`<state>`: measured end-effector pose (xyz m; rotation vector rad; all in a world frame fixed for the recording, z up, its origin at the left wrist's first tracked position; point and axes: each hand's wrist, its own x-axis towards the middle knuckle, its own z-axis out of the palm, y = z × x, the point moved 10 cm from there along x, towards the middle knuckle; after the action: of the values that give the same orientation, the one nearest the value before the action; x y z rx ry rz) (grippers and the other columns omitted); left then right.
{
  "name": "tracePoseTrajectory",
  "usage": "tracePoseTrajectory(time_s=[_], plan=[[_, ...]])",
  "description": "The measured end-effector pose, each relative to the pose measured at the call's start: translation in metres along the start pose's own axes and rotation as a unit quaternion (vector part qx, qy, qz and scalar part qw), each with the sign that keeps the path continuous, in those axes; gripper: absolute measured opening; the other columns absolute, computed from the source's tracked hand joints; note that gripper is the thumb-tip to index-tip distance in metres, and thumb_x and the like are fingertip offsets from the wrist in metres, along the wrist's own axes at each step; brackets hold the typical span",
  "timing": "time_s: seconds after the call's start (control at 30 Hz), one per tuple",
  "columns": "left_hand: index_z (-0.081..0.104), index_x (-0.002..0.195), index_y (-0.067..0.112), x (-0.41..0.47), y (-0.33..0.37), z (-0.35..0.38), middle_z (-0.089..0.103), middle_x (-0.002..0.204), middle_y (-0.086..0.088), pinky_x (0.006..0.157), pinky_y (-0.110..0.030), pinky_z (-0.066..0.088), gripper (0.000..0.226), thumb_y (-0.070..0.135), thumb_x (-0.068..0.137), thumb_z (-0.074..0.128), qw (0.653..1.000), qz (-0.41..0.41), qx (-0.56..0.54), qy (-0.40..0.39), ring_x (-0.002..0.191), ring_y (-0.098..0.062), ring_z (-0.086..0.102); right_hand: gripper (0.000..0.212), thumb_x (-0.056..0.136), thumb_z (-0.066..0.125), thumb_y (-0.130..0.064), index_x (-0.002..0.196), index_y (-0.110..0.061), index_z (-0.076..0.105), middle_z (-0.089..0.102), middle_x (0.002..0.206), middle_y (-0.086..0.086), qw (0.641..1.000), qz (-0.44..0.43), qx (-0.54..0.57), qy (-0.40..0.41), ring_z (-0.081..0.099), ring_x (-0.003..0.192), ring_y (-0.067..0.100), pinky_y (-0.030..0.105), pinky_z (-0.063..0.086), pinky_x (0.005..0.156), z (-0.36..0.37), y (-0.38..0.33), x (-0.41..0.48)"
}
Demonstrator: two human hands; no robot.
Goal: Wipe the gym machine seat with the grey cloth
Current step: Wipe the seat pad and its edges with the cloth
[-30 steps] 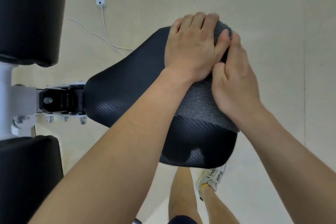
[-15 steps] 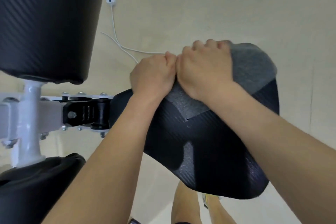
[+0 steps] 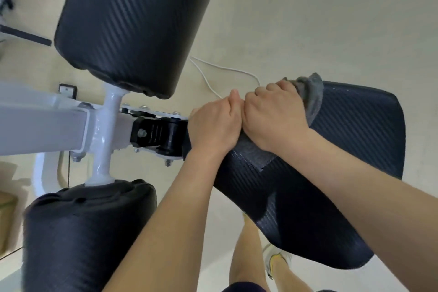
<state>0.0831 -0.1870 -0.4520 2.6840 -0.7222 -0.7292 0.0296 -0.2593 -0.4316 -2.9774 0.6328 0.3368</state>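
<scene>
The black textured gym machine seat (image 3: 350, 154) fills the right half of the view. A grey cloth (image 3: 312, 99) lies bunched on its narrow left end, by the mounting bracket. My left hand (image 3: 213, 128) and my right hand (image 3: 272, 116) press side by side on the cloth, fingers curled over it. Most of the cloth is hidden under my hands; a folded edge shows beyond my right hand, and a corner (image 3: 256, 156) shows beneath my wrists.
Two black roller pads (image 3: 137, 23) (image 3: 87, 232) sit on the white frame (image 3: 42, 125) at left. A black bracket (image 3: 156, 135) joins the frame to the seat. A white cable (image 3: 213, 73) lies on the beige floor. My legs and a shoe (image 3: 275, 261) are below.
Both hands have slid the cloth along the seat from its wide far end to the narrow end by the bracket. The cloth is more bunched, and the view has shifted left.
</scene>
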Motion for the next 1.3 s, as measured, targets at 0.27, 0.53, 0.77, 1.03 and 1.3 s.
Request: tracePoseTrajectory(time_s=[0.27,0.53,0.77,1.03,1.3], plan=[[0.059,0.118,0.016,-0.045,-0.087,-0.007,0.065,0.117,-0.003,0.086,-0.019,0.036,0.04,0.026,0.104,0.023,0.957,-0.117,-0.228,0.134,0.109,-0.016,0.055,0.035,0.093,0.034,-0.025,0.115,-0.009,0.055,0.063,0.109,0.014,0.987,-0.145,0.054,-0.033,0.057,0.1,0.036,0.046,0.04,0.088,0.017,-0.091,0.004],[0.024,0.149,0.018,-0.057,-0.032,0.007,0.019,0.158,-0.01,0.118,-0.047,0.009,0.058,0.04,0.097,0.011,0.991,-0.059,-0.022,0.115,0.147,-0.024,0.011,0.05,0.1,0.027,-0.036,0.145,-0.015,0.038,0.042,0.147,0.019,0.989,-0.118,0.075,-0.042,0.036,0.135,0.038,0.051,0.022,0.114,0.012,-0.03,-0.026],[0.011,0.152,0.022,-0.067,0.033,0.034,0.004,0.161,-0.001,0.118,-0.041,-0.006,0.06,0.043,0.096,0.006,0.993,-0.061,-0.007,0.106,0.148,-0.015,-0.006,0.055,0.101,0.023,-0.041,0.151,-0.017,0.026,0.024,0.158,0.011,0.993,-0.099,0.054,-0.034,0.016,0.147,0.028,0.047,0.011,0.119,0.003,0.039,-0.05],[0.008,0.152,0.021,-0.089,0.142,0.07,0.002,0.161,0.0,0.118,-0.038,-0.003,0.063,0.049,0.097,-0.003,0.991,-0.044,-0.02,0.121,0.147,-0.013,-0.005,0.056,0.1,0.023,-0.035,0.149,-0.01,0.027,0.033,0.153,0.015,0.993,-0.042,0.108,-0.032,0.035,0.137,0.035,0.044,0.031,0.109,0.001,0.149,-0.094],[0.016,0.151,0.022,-0.115,0.231,0.095,0.005,0.161,0.002,0.119,-0.037,0.008,0.063,0.043,0.093,0.027,0.993,-0.04,-0.033,0.107,0.147,-0.012,-0.002,0.021,0.093,0.052,-0.005,0.102,-0.01,0.07,0.071,0.089,0.01,0.672,0.225,0.695,-0.123,0.066,0.08,0.025,0.03,0.05,0.062,0.037,0.253,-0.122]])
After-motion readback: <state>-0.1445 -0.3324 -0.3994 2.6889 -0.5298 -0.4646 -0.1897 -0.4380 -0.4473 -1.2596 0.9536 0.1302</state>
